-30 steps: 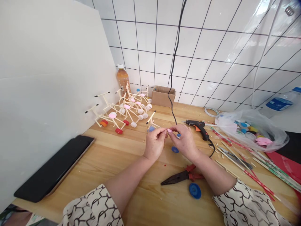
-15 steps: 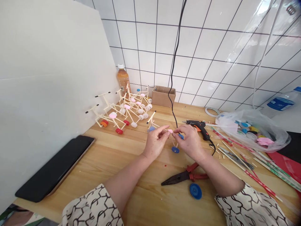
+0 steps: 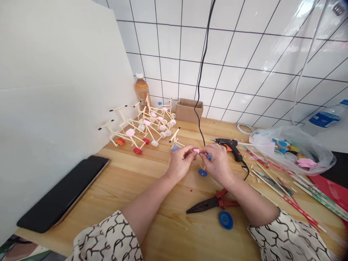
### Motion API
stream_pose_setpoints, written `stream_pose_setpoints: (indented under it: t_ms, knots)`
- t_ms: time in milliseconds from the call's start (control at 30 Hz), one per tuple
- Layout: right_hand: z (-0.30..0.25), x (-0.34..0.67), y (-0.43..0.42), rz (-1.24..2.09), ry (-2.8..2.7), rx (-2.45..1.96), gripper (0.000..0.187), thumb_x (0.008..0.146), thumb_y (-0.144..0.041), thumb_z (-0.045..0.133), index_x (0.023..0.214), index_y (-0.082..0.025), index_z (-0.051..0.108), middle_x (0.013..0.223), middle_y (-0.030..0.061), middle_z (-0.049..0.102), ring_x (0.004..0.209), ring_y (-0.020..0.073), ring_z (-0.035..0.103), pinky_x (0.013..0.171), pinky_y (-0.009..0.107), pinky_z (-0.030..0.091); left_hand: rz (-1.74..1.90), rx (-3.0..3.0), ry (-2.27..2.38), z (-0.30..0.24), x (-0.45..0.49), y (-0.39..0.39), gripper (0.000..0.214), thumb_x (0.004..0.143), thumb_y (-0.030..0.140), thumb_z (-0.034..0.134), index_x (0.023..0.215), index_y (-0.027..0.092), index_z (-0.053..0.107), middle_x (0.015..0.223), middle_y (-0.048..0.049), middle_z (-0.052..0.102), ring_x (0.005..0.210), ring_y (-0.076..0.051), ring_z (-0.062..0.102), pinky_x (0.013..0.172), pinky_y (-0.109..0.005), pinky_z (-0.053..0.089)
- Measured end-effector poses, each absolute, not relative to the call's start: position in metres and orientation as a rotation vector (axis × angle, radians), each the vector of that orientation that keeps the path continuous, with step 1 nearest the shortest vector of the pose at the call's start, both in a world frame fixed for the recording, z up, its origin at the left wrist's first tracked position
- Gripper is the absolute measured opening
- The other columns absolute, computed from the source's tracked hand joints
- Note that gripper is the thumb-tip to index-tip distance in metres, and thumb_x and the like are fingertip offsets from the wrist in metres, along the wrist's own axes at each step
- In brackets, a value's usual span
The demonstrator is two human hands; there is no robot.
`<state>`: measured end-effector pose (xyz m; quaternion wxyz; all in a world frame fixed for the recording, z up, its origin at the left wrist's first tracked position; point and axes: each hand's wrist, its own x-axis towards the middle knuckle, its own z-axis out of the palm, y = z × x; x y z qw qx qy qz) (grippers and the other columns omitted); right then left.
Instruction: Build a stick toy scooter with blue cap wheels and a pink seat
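Observation:
My left hand (image 3: 179, 163) and my right hand (image 3: 217, 163) meet over the wooden table (image 3: 130, 181), both pinching a small stick model with a pink piece (image 3: 196, 150) on top. Blue bottle-cap wheels (image 3: 202, 172) of that model show below and between my fingers. The fingers of both hands are closed on it. A black and orange glue gun (image 3: 230, 146) lies just behind my right hand. Red-handled pliers (image 3: 210, 203) and a loose blue cap (image 3: 226, 220) lie on the table in front of my right forearm.
Several finished stick models with cap wheels (image 3: 144, 127) stand at the back left by a white board (image 3: 54, 90). A dark phone (image 3: 63, 192) lies at the left. A small cardboard box (image 3: 189, 110), a drink bottle (image 3: 142, 90), a bag of caps (image 3: 290, 150) and loose sticks (image 3: 274, 181) lie around.
My hands parted a little half a second ago and have come back together on the model. The camera view has shifted only slightly.

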<state>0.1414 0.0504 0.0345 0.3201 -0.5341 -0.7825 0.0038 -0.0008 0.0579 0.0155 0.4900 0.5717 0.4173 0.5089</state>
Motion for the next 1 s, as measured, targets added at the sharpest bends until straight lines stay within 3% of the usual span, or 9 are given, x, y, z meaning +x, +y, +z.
stream_pose_setpoints:
  t_ms: [1000]
  knots:
    - [0.0343,0.1407,0.0493,0.055,-2.080,-1.391,0.013,0.080,-0.016,0.054,0.074,-0.019,0.066,0.078,0.0049,0.067,0.081,0.0214,0.057,0.076,0.035,0.033,1.205,1.355,0.988,0.0145,0.0003,0.0601,0.016,0.077,0.028,0.058,0.084,0.014,0.063,0.063,0.0009,0.054,0.059,-0.010,0.048,0.054,-0.020,0.039]
